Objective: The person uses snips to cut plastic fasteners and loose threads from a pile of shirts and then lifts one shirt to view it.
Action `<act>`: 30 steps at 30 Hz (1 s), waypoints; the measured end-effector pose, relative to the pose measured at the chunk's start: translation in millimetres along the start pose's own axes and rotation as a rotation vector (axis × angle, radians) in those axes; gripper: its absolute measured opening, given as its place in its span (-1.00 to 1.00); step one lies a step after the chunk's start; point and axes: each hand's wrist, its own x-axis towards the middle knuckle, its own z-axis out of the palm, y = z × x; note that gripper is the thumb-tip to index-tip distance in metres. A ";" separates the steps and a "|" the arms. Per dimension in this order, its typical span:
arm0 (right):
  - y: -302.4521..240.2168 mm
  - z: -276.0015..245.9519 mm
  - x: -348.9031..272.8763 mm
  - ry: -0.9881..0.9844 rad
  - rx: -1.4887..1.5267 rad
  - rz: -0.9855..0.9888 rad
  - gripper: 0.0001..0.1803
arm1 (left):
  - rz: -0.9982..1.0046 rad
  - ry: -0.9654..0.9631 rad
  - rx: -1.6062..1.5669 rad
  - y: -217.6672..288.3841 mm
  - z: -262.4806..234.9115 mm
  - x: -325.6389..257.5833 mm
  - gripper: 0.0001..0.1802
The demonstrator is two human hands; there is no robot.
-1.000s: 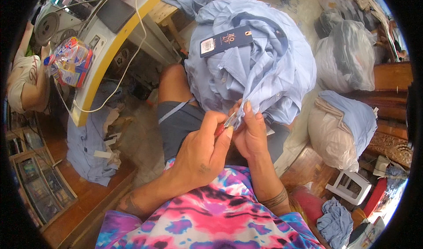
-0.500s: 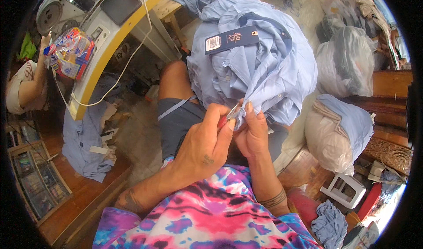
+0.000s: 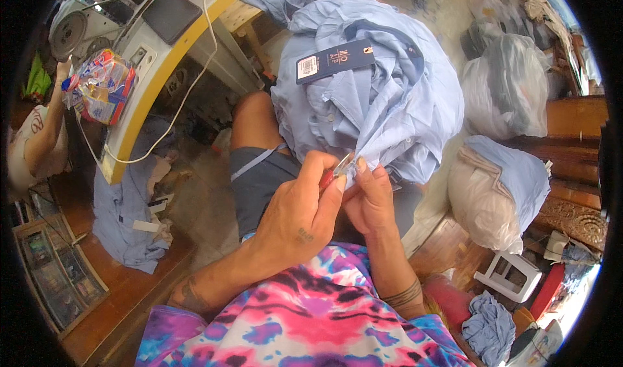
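Observation:
A light blue shirt (image 3: 324,101) lies bunched across my lap, with a navy hang tag (image 3: 335,63) on its upper part. My left hand (image 3: 302,205) is closed around small red-handled thread snips (image 3: 329,176), whose metal blades point up at the cloth. Pinched between the thumb and fingers of my right hand (image 3: 370,198) is an edge of the shirt, right beside the blades. Whether the blades touch the fabric or a thread is too small to tell.
At the left stands a yellow-edged table (image 3: 152,94) bearing a phone (image 3: 171,16), a cable and a plastic packet (image 3: 100,86). Another person's arm (image 3: 48,133) shows beyond it. Bagged clothes (image 3: 506,88), a wrapped bundle (image 3: 483,198) and a white stool (image 3: 511,276) are on the right.
The view has shifted slightly. Both hands keep their grip, and the snips and pinched cloth edge stay close together with little movement.

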 end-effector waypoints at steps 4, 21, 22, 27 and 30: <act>-5.3 2.6 0.0 0.056 -0.060 0.035 -0.79 | 0.014 -0.032 0.035 1.0 -3.4 2.2 -0.75; -14.7 6.5 3.1 -0.055 0.060 0.168 -0.69 | 0.037 -0.010 0.118 16.3 2.7 4.9 -0.76; -14.2 3.2 3.9 -0.062 0.080 0.160 -0.68 | 0.007 -0.019 0.112 18.0 2.0 5.5 -0.74; -14.8 11.0 5.4 0.026 0.100 0.168 -0.68 | -0.039 -0.032 0.071 15.4 1.6 6.5 -0.72; -10.6 5.8 7.5 -0.030 0.120 0.184 -0.71 | -0.083 -0.063 -0.015 8.6 -0.8 9.4 -0.71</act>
